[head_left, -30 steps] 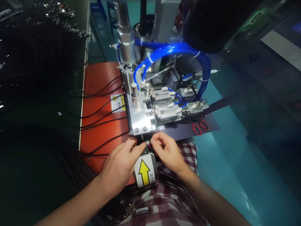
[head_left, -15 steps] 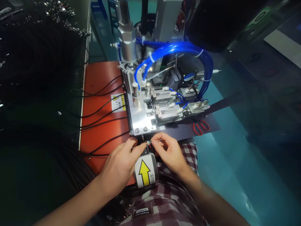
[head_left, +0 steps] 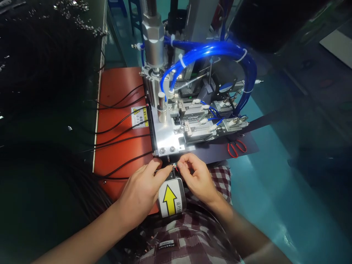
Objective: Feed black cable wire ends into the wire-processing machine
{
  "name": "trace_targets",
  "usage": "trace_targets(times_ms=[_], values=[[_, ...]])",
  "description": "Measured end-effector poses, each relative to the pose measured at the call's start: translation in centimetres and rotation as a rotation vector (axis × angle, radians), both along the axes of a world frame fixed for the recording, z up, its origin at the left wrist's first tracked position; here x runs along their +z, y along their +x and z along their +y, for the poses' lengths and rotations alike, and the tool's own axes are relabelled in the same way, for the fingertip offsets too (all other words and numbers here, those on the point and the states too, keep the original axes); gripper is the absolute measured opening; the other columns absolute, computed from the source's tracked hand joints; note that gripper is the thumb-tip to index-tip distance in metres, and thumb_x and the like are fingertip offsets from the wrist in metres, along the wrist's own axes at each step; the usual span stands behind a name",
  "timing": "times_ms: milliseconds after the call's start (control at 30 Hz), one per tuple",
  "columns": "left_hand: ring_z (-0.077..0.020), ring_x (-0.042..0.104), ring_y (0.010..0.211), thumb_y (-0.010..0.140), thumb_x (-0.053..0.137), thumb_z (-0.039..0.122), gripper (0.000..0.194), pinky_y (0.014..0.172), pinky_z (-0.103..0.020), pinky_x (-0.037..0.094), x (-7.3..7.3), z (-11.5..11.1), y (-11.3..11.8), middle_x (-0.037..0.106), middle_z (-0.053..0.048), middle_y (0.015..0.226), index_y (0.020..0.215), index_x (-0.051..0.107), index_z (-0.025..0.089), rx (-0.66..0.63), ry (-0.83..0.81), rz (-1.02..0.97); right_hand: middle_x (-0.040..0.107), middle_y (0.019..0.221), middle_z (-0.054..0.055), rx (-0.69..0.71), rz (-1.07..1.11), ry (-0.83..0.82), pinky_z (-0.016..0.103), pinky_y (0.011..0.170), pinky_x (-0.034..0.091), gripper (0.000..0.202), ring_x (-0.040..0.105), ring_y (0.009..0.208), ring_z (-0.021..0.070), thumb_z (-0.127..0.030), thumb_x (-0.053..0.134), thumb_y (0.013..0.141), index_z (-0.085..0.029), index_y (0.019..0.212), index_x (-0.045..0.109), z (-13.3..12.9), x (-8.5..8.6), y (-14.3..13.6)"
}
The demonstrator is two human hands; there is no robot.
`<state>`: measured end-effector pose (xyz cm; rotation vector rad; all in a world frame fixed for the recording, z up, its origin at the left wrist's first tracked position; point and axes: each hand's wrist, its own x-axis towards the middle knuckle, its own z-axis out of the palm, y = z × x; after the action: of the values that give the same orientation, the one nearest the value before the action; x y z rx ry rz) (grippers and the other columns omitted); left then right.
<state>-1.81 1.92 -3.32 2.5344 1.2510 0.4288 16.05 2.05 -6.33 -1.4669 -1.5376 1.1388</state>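
Head view: a few thin coloured wires (head_left: 176, 167) sit between the person's two hands, just in front of a metal machine (head_left: 166, 138). The right hand (head_left: 199, 178) has a narrow grip, thumb and forefinger pinching the wires. The left hand (head_left: 143, 185) curls close, its thumb tip at them; what its fingers hold is hidden, so its grip cannot be told. The step in hand looks like fine fingertip handling of the wires; the next move probably calls for a light pinch and steady hands. Nearer the body is a yellow arrow (head_left: 170, 201) label. Leftward, black cables (head_left: 123, 137) cross a red counter (head_left: 118, 84); red-handled scissors (head_left: 235, 147) lie right of the machine.
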Motion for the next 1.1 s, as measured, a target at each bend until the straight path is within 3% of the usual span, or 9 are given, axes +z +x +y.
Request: trace_targets(times_ms=[333,567,800,1000,1100], values=[[-0.0193,0.057,0.068,0.083,0.045,0.007,0.035,0.056,-0.03,0.051,-0.1,0.0,0.0,0.054,-0.008,0.087,0.114,0.057,0.016,0.001,0.01,0.009,0.053,0.068,0.0,-0.075,0.054,-0.199,0.023,0.049,0.039,0.014,0.049,0.055,0.0122,-0.03,0.052,0.085,-0.019,0.078,0.056,0.2,0.6,0.4],[-0.0205,0.057,0.069,0.084,0.044,0.008,0.032,0.056,-0.031,0.051,0.0,0.0,0.0,0.055,-0.009,0.088,0.113,0.057,0.015,0.001,0.003,-0.011,0.055,0.068,0.0,-0.097,0.108,-0.137,0.023,0.051,0.039,0.012,0.048,0.057,0.0117,-0.028,0.056,0.082,-0.018,0.076,0.058,0.2,0.5,-0.2],[-0.0211,0.058,0.073,0.085,0.041,0.006,0.03,0.062,-0.033,0.052,0.2,0.1,0.0,0.058,-0.009,0.09,0.108,0.059,0.015,0.005,-0.049,-0.051,0.044,0.048,-0.007,-0.07,0.343,-0.449,0.021,0.042,0.029,0.018,0.039,0.04,0.0083,-0.032,0.054,0.081,-0.016,0.073,0.054,1.1,-0.1,-0.1],[-0.0215,0.06,0.074,0.084,0.043,0.006,0.028,0.063,-0.033,0.053,0.3,0.1,0.1,0.059,-0.01,0.09,0.105,0.059,0.014,0.023,-0.089,-0.038,0.044,0.055,-0.005,-0.113,0.268,-0.344,0.022,0.043,0.031,0.022,0.04,0.045,0.0091,-0.037,0.054,0.083,-0.017,0.073,0.054,-0.5,-0.1,0.1],[-0.0223,0.06,0.074,0.083,0.043,0.005,0.029,0.062,-0.034,0.053,0.2,0.2,0.1,0.059,-0.01,0.091,0.106,0.059,0.014,0.026,-0.075,-0.037,0.045,0.058,-0.004,-0.118,0.152,-0.264,0.021,0.045,0.032,0.018,0.04,0.049,0.0092,-0.032,0.057,0.081,-0.016,0.072,0.056,-1.4,0.5,-0.2]])
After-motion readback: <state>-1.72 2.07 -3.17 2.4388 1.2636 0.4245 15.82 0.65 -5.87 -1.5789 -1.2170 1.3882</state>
